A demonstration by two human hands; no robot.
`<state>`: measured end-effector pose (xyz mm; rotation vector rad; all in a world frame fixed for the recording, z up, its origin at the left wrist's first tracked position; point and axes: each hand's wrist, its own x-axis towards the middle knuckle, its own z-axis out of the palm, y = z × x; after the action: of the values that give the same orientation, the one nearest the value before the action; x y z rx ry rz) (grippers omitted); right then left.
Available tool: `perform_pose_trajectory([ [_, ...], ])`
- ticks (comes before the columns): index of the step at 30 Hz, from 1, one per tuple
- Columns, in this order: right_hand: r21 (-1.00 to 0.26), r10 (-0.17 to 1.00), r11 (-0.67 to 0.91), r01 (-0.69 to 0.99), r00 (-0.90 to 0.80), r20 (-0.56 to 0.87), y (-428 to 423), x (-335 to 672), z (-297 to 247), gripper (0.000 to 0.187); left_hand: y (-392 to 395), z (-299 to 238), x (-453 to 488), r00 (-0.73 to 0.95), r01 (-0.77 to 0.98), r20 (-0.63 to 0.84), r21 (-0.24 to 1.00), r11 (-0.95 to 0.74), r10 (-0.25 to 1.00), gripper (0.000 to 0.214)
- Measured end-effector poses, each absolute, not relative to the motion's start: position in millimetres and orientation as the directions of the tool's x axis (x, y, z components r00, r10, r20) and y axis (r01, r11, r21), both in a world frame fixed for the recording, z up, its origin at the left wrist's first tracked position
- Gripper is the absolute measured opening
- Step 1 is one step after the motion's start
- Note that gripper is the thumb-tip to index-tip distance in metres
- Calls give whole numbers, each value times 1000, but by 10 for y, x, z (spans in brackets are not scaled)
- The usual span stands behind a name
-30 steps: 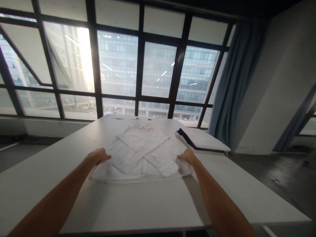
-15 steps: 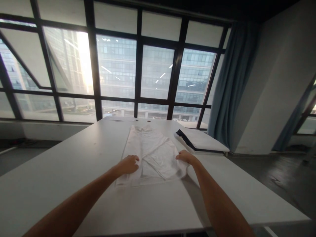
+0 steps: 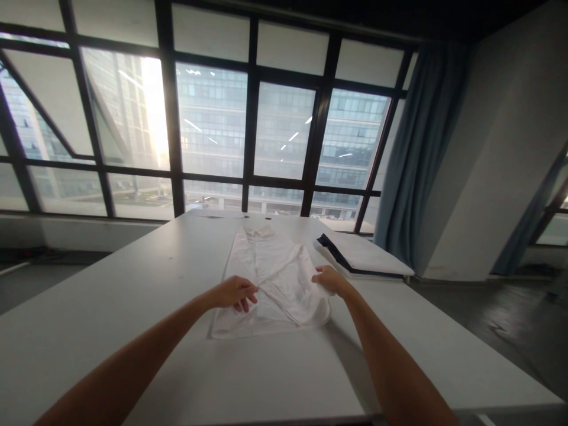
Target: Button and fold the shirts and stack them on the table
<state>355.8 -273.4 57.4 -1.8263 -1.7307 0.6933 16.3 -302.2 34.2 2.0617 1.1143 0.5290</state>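
Observation:
A white shirt (image 3: 279, 284) lies on the table in front of me, its collar at the far end and a diagonal fold running across its front. Over the shirt's left part is my left hand (image 3: 238, 293), thumb and forefinger pinched on the cloth by the fold, the other fingers loosely curled. My right hand (image 3: 331, 280) grips the shirt's right edge, fingers closed on the fabric. The cloth between the hands is wrinkled, and its lower right corner is rounded over.
The white table (image 3: 133, 313) stretches to the windows. To the right of the shirt lies a flat white stack with a dark edge (image 3: 364, 251). A pale sheet (image 3: 217, 213) lies at the far end. A blue curtain (image 3: 412, 165) hangs at the right.
My left hand has shifted slightly right over the shirt, onto the cloth by the fold. My right hand has drawn a little left, bringing the shirt's right edge inward.

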Motion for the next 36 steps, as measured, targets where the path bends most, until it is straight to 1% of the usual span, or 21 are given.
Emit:
perform_pose_trajectory([
  [1,-695,999,-39,718,41,-14,-2757,3523,587,34,-2993,332,106,540,529,53,755,-388,840,55],
  [2,-708,1000,-26,705,22,-14,-2784,3477,601,38,-2964,309,43,526,536,118,723,-436,842,58],
  [3,-722,1000,-2,692,-7,-9,-2814,3417,615,40,-2938,271,-22,511,568,193,656,-497,838,59],
  [4,-736,999,34,676,-46,3,-2847,3343,627,42,-2917,219,-82,509,615,249,564,-550,824,59],
  [5,-744,995,84,663,-95,28,-2882,3255,636,43,-2903,157,-131,520,666,265,470,-580,812,57],
  [6,-741,987,145,656,-145,64,-2919,3153,639,45,-2895,94,-168,538,707,240,393,-587,808,56],
  [7,-723,975,210,658,-191,110,-2956,3040,636,47,-2893,36,-190,552,738,190,342,-582,812,55],
  [9,-645,945,323,692,-267,187,-3025,2801,604,51,-2899,-39,-201,560,772,107,292,-565,821,54],
  [11,-553,917,398,732,-325,230,-3081,2576,541,54,-2906,-54,-187,566,779,86,270,-566,820,54],
  [13,-486,900,435,758,-368,232,-3117,2403,463,56,-2907,-35,-175,575,776,89,258,-576,814,56],
  [18,-396,872,490,777,-442,211,-3145,2254,359,54,-2899,-35,-178,581,771,106,246,-588,807,57],
  [22,-360,857,514,778,-453,244,-3162,2252,404,52,-2953,-32,-154,595,765,92,240,-598,799,59],
  [26,-356,871,480,802,-386,304,-3202,2211,426,47,-3058,66,-106,613,765,26,230,-601,790,72],
  [28,-340,869,489,803,-417,265,-3234,2192,419,46,-3104,115,-87,617,768,-7,223,-601,787,78],
  [30,-330,835,548,769,-523,168,-3265,2198,422,49,-3145,153,-74,624,766,-28,216,-605,781,82],
  [32,-370,795,594,715,-593,130,-3284,2245,453,51,-3191,191,-58,640,755,-33,214,-620,768,86],
  [34,-399,807,579,711,-570,156,-3292,2337,511,48,-3258,245,-29,672,725,-11,212,-655,740,85],
  [36,-361,828,548,754,-549,110,-3298,2454,580,50,-3345,315,19,710,683,45,203,-702,703,80],
])
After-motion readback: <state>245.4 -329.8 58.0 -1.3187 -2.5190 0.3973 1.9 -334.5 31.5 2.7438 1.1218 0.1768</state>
